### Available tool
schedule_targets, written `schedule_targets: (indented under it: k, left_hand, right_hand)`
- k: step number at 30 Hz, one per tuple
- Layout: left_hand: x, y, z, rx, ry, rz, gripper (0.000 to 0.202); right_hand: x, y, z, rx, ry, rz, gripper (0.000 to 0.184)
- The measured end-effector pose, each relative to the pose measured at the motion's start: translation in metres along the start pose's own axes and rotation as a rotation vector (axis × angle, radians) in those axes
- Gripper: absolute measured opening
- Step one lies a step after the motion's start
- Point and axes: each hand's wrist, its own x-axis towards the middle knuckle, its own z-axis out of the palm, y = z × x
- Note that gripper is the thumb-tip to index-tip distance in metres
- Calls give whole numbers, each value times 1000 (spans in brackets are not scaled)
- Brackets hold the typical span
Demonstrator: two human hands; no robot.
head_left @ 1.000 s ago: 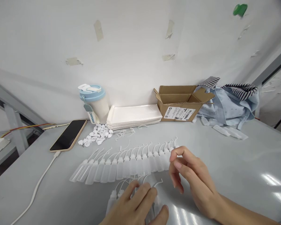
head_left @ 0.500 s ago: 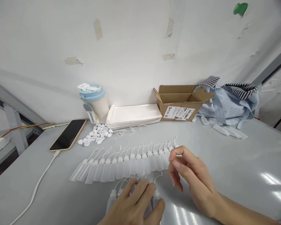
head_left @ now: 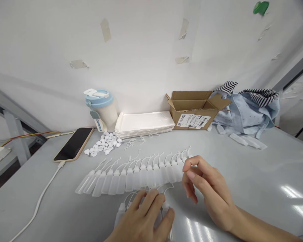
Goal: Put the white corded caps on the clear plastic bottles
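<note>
My left hand (head_left: pixel 143 218) is curled over a front cluster of small translucent plastic bottles (head_left: pixel 120 212), hiding most of them. Its fingers are bent across their tops, with the thumb against the rightmost one. Thin curved spouts stick out beyond the fingertips. My right hand (head_left: pixel 209 195) hovers at the right end of a longer row of similar bottles (head_left: pixel 136 179). Its fingers are loosely curled and apart, with nothing visible between them. The row's bottles lie side by side, their spouts pointing away from me.
Behind the row are a pile of small white caps (head_left: pixel 104 144), loose thin tubes (head_left: pixel 133 143) and stacked white trays (head_left: pixel 146 121). A phone (head_left: pixel 74 144) on a cable, a blue-lidded cup (head_left: pixel 104 114), an open carton (head_left: pixel 192 116), a light blue cloth bag (head_left: pixel 242 112) and more bottles (head_left: pixel 247 140) stand around.
My left hand has slid slightly left, and the rightmost bottle under it has shifted left too. My right hand has hardly moved.
</note>
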Motion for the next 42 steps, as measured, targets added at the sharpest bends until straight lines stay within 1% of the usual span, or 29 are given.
schedule_targets:
  k: [5,14,18,20,29,34,42]
  left_hand:
    - [1,-1,0,-22,-11,-16,58]
    - [-6,0,0,-26,-51,-10,53]
    - [-8,-1,0,-25,-70,-15,38]
    - [-8,-1,0,-24,-60,-17,35]
    - [-1,0,3,-23,5,-46,54]
    - [0,-1,1,-17,16,-59,54]
    - [1,-1,-1,-28,-5,-73,53]
  right_hand:
    - [0,-2,0,-18,-4,-1,14]
    - [0,0,1,-17,-1,-33,14]
    - [0,0,0,-23,2,-38,14]
    - [0,0,0,-30,5,-41,14]
    - [0,0,0,-43,0,-52,14]
    - [-1,0,0,-60,0,-49,15]
    - [0,2,-1,-53,0,-58,15]
